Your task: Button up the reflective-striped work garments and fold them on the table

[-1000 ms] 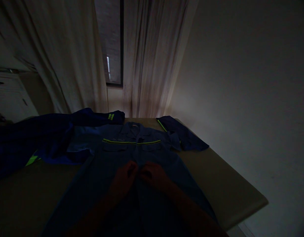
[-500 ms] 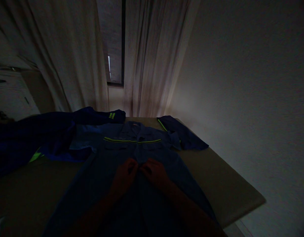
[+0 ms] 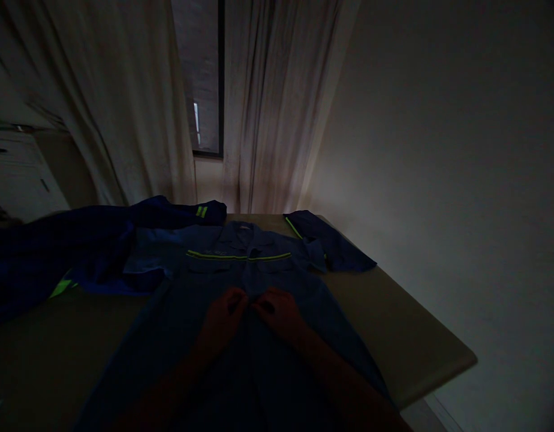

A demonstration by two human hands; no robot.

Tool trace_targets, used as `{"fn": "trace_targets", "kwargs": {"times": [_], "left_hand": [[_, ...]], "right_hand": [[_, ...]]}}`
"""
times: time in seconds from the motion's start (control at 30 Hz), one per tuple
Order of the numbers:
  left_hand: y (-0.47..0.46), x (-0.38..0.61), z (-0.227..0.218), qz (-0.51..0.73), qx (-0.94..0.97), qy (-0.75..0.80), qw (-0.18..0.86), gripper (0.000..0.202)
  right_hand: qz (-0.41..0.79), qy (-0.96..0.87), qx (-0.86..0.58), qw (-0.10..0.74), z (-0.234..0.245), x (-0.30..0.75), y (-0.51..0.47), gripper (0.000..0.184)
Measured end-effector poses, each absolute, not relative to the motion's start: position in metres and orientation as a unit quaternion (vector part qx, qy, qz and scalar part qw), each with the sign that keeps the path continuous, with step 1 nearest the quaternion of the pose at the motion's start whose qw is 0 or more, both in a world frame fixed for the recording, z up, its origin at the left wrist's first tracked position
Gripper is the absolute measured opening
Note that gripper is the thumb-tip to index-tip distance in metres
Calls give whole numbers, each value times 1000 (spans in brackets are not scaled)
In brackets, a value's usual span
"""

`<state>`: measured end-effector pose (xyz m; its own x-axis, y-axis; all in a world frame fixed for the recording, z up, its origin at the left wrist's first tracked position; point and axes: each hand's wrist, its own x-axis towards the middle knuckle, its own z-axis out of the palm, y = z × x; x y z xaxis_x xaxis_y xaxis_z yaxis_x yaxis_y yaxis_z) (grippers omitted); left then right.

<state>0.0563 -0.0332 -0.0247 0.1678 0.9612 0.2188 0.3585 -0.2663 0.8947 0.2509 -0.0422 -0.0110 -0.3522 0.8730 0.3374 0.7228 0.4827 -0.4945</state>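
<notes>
A short-sleeved blue work shirt [image 3: 214, 273] lies spread face up, its collar away from me and a yellow-green stripe across the chest. My left hand [image 3: 225, 315] is closed in a pinch at the front opening, below the chest pockets. Beside it, almost touching, my right hand [image 3: 279, 312] pinches the other side of the same opening. Fingertips of both hands meet at the placket. Darkness hides whether a button sits between them.
Underneath is a brownish table [image 3: 421, 342] with a rounded right corner. A dark blue garment [image 3: 97, 240] with yellow-green strips is heaped at left. Another folded dark garment [image 3: 335, 243] lies at the far right. Beyond stand curtains [image 3: 133, 108], a white cabinet [image 3: 20, 174] and a wall [image 3: 439, 150].
The view has shifted slightly. Both hands stay at the same spot on the shirt front, still pinching, with barely any finger movement visible.
</notes>
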Motion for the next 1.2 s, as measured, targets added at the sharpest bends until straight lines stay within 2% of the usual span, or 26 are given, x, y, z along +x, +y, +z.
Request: {"fn": "trace_targets", "kwargs": {"times": [0.23,0.63,0.9,1.2], "left_hand": [[-33,55,-27,425,671,492,356,29],[-32,57,-31,436,676,473,360,26],[-30,55,-30,450,656,494,351,28],[-35,58,-31,421,686,498,323,24]], "right_hand": [[157,-799,-486,317,-10,252,-43,22],[149,-794,-512,292,-11,247,-44,13],[167,-787,-500,320,-11,246,-46,8],[138,-806,-496,291,-14,246,-46,9]]}}
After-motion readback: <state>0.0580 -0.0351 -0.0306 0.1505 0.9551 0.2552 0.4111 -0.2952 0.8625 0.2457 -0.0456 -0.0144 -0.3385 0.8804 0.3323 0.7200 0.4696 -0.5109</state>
